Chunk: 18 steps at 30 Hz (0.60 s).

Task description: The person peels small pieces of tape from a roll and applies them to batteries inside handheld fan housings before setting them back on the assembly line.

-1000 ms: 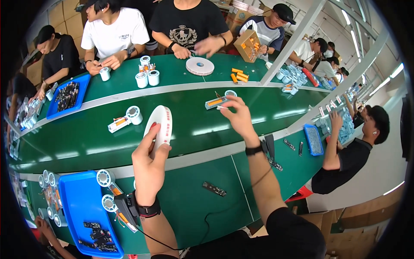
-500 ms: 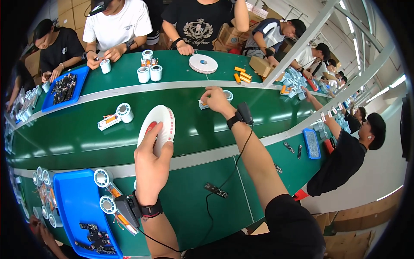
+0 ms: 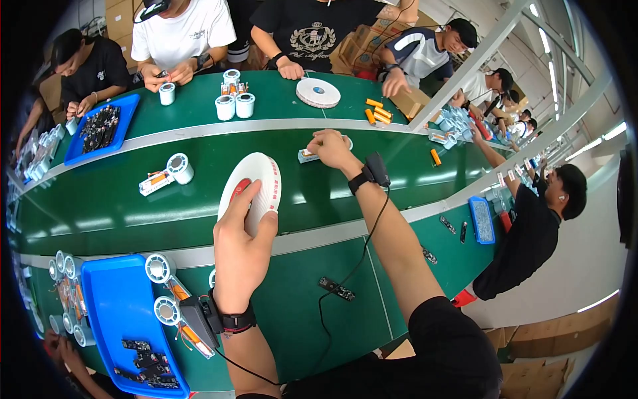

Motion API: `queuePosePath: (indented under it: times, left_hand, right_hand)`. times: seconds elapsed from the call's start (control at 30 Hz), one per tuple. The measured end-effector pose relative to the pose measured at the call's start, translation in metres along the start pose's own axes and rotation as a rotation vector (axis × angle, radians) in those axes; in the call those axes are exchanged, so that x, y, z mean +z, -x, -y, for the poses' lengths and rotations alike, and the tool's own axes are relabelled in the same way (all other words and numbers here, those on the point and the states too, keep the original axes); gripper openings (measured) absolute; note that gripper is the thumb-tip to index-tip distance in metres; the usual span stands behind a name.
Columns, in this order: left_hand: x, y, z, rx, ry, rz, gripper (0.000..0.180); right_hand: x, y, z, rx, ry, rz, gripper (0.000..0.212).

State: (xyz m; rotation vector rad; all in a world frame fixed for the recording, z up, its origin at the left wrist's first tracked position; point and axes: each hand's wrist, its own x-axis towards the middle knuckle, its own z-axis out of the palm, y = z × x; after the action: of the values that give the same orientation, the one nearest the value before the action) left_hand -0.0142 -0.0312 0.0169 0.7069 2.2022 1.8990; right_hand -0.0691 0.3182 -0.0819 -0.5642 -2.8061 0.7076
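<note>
My left hand point(image 3: 244, 249) is closed around a flat white roll of tape point(image 3: 267, 183), which has a red patch and red print on its edge. It tilts above the near edge of the green belt point(image 3: 219, 216). Farther right, my right hand point(image 3: 334, 150) reaches over the belt, its fingers bent and closed on a small fan unit point(image 3: 306, 157). That unit's white battery end shows left of the fingers, and most of the rest is hidden under the hand. Left of the roll, another fan unit point(image 3: 179, 169) with a round pale-blue head lies on the belt.
A blue tray point(image 3: 119, 292) with black circuit boards stands at near left, with fan units beside it. One circuit board point(image 3: 336, 288) lies on the near table by a cable. Across the belt are co-workers, a tape roll point(image 3: 318, 93) and orange batteries point(image 3: 379, 114). A metal post point(image 3: 458, 66) slants at right.
The fan unit on the belt has shifted left, and my right hand and its unit have moved slightly left. The held roll has tilted a little. A co-worker's hand has lifted at far right.
</note>
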Motion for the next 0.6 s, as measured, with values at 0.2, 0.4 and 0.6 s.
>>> queuePosePath:
  times: [0.2,0.4,0.6]
  left_hand:
    - [0.003,0.001,0.001,0.008,-0.001,0.011,0.046]
    - [0.002,0.001,0.001,0.006,0.016,0.007,0.046]
    - [0.000,0.000,0.001,0.010,0.043,0.000,0.046]
  right_hand:
    - [0.021,0.006,0.017,-0.016,0.070,-0.036,0.013]
    - [0.032,0.014,0.041,-0.084,0.186,-0.112,0.014]
    - [0.039,0.013,0.055,-0.108,0.257,-0.191,0.026]
